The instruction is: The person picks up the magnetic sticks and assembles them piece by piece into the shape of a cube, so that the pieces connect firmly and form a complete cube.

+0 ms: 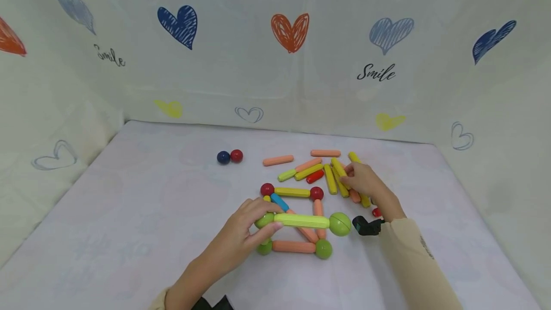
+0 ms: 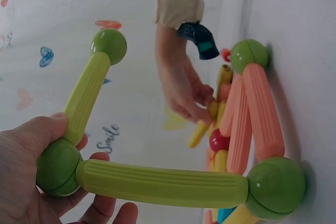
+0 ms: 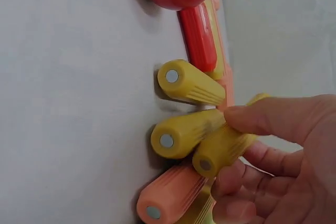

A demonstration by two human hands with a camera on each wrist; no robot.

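Observation:
My left hand (image 1: 241,228) grips a green ball (image 2: 58,166) at an upper corner of a magnetic stick-and-ball frame. From that ball a light green rod (image 1: 301,220) reaches right to another green ball (image 1: 340,224), raised above the table. A second green rod (image 2: 163,184) links the held ball to a green ball (image 2: 275,187) on the table. The base has salmon rods (image 1: 294,247), a yellow rod (image 1: 292,192), a blue rod (image 1: 280,201) and red balls (image 1: 316,193). My right hand (image 1: 366,181) pinches a yellow rod (image 3: 223,148) between thumb and fingers, over the loose pile.
Loose yellow rods (image 1: 330,179), salmon rods (image 1: 325,153) and a short red rod (image 1: 315,176) lie behind the frame. A dark blue ball (image 1: 223,157) and a red ball (image 1: 236,156) sit together farther left. A heart-printed cloth (image 1: 241,75) hangs behind the table.

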